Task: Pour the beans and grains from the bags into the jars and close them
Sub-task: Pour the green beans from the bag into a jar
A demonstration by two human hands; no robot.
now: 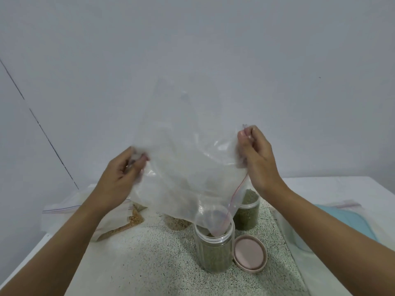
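Bag [183, 167] hangs mouth-down because your left hand [119, 174] and right hand [258, 159] each pinch a raised corner, funnelling grains into the near open jar [213, 253]; lid [250, 253] waits just right.

Both hands [119, 178] [259, 159] pinch bag [188, 163], seemingly empty, over jar [213, 248].

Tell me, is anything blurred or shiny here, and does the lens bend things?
Head view: the left hand and the clear bag beside it are smeared by blur; white glare streaks sit on the bag near the right hand; light is soft and even; the wide lens stretches the frame's corners.
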